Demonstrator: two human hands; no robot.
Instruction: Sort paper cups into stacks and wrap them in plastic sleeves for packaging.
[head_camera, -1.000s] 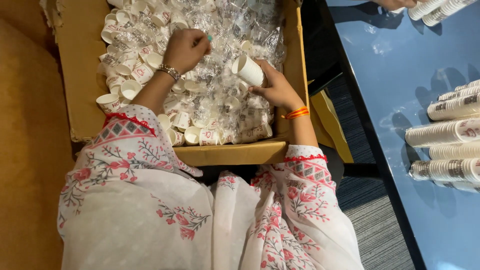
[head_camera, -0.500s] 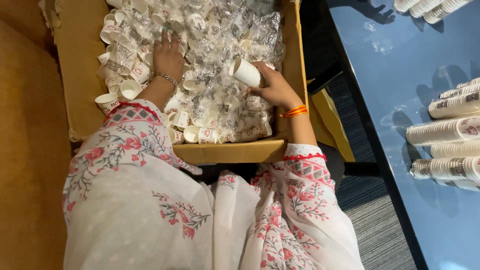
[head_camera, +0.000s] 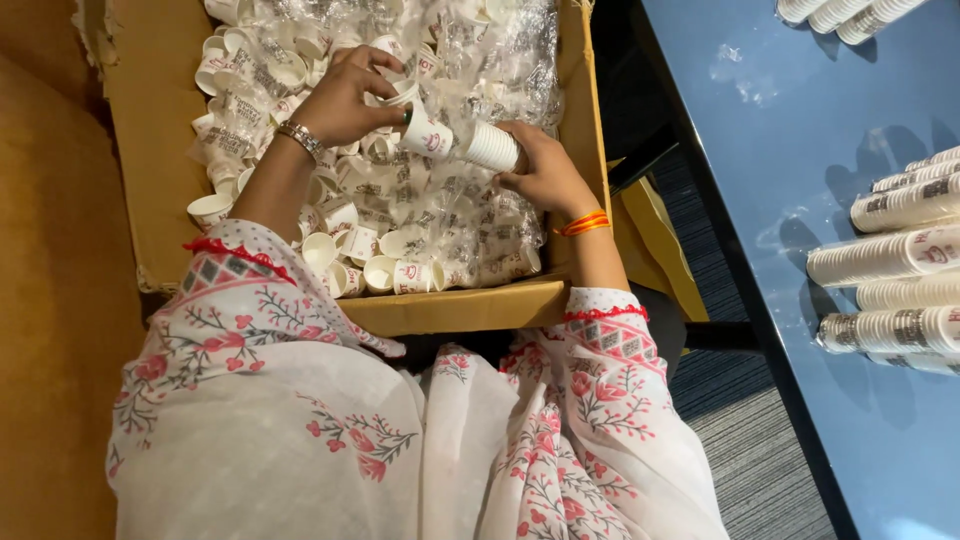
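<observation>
Left hand now lifts one cup toward perhaps one stack.

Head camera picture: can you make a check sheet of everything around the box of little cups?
Surface: blue table at the right; carpeted floor under it.
Job's things: cardboard box full of small white paper cups and clear plastic wrap.
Clutter: sleeves of stacked cups lying on the table.
Hands: left hand grips one cup; right hand holds a short stack of cups. The two meet mouth to mouth.
Cables: nothing seen.
Surroundings: tan surface at the left; white flowered clothing below.
</observation>
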